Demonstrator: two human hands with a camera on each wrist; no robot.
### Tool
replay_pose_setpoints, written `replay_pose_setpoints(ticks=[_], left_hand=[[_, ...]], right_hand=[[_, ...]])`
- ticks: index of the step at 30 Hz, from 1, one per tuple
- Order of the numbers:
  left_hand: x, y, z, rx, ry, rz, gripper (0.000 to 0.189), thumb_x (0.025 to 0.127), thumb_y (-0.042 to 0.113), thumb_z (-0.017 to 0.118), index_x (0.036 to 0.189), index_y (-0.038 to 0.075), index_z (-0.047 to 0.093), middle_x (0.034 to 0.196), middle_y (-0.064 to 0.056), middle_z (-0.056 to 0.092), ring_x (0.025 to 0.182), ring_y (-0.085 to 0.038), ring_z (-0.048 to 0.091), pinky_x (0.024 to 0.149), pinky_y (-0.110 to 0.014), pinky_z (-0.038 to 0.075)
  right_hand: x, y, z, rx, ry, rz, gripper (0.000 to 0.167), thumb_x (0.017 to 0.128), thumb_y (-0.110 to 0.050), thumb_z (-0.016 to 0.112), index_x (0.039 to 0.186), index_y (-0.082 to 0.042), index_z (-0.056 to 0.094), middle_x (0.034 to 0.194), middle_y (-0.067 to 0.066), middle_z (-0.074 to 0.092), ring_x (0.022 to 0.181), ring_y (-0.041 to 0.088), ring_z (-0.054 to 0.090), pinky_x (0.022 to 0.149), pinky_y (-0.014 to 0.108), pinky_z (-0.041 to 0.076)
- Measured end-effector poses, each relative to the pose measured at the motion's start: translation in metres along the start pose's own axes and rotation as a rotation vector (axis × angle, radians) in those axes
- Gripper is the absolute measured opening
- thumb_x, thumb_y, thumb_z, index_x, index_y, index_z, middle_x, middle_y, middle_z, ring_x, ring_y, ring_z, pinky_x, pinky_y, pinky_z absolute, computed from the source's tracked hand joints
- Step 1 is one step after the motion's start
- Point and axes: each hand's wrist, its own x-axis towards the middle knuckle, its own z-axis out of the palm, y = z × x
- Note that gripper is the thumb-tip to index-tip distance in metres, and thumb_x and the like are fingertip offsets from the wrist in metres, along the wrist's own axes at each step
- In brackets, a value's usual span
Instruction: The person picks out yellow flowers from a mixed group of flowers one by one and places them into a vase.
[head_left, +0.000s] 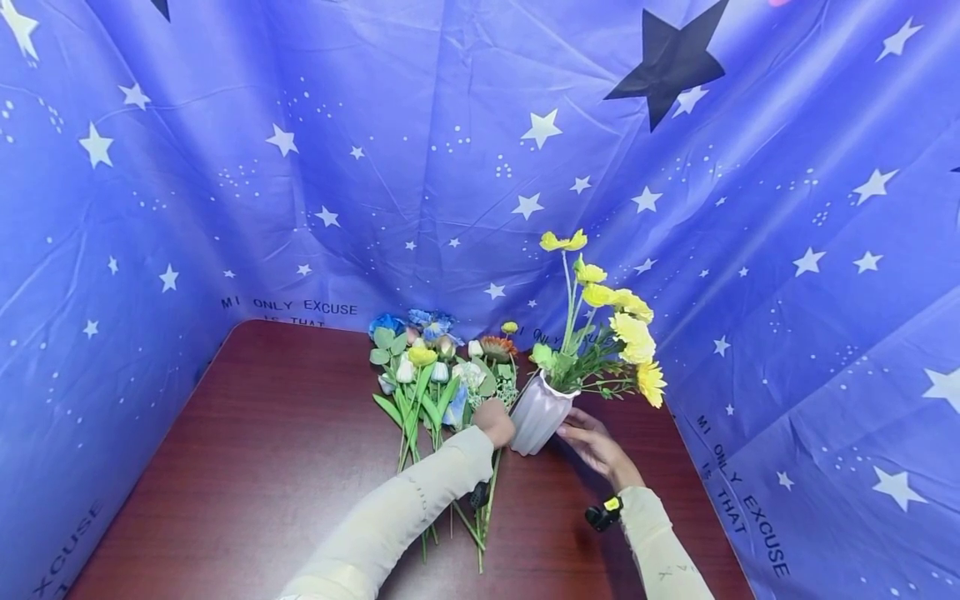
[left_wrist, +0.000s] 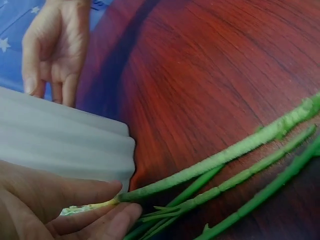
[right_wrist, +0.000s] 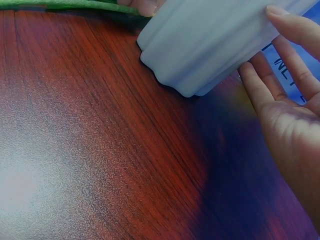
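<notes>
A pale ribbed vase (head_left: pixel 540 414) leans to the right over the table, with yellow flowers (head_left: pixel 632 333) in its mouth. My right hand (head_left: pixel 592 446) is at its right side. In the right wrist view the thumb and fingertips of that hand (right_wrist: pixel 295 95) touch the vase wall (right_wrist: pixel 200 45), with the fingers fairly straight. To the left of the vase, my left hand (head_left: pixel 495 422) is among the lying flowers. Its thumb and finger pinch a green stem (left_wrist: pixel 200 167) close to the vase in the left wrist view. The flower head of that stem cannot be told.
Tulips (head_left: pixel 422 367), blue flowers (head_left: pixel 431 323) and an orange flower (head_left: pixel 498 347) lie in bunches on the dark red wooden table (head_left: pixel 300 433), stems toward me. Blue star-printed cloth (head_left: pixel 420 167) hangs behind the table and along both sides.
</notes>
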Motion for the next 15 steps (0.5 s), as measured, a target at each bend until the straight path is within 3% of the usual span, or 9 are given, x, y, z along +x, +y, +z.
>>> replay_pose_setpoints(ticks=[7, 15], left_hand=[[0.0031, 0.0002, 0.0109, 0.069, 0.024, 0.010, 0.004, 0.086, 0.007, 0.073, 0.085, 0.006, 0.077, 0.087, -0.012, 0.077, 0.078, -0.026, 0.075, 0.062, -0.036, 0.063], [0.0026, -0.0070, 0.0027, 0.021, -0.012, 0.067, 0.008, 0.076, 0.006, 0.078, 0.071, 0.007, 0.072, 0.078, -0.012, 0.075, 0.074, -0.027, 0.073, 0.061, -0.037, 0.063]], right_hand=[[0.0000, 0.0000, -0.0003, -0.006, -0.002, 0.000, 0.054, 0.096, 0.024, 0.032, 0.122, -0.013, 0.063, 0.119, 0.001, 0.069, 0.111, 0.011, 0.067, 0.102, 0.022, 0.055], [0.0010, 0.0023, -0.0015, -0.021, 0.003, -0.002, 0.054, 0.096, 0.024, 0.032, 0.122, -0.013, 0.062, 0.119, 0.001, 0.068, 0.111, 0.011, 0.067, 0.103, 0.022, 0.055]])
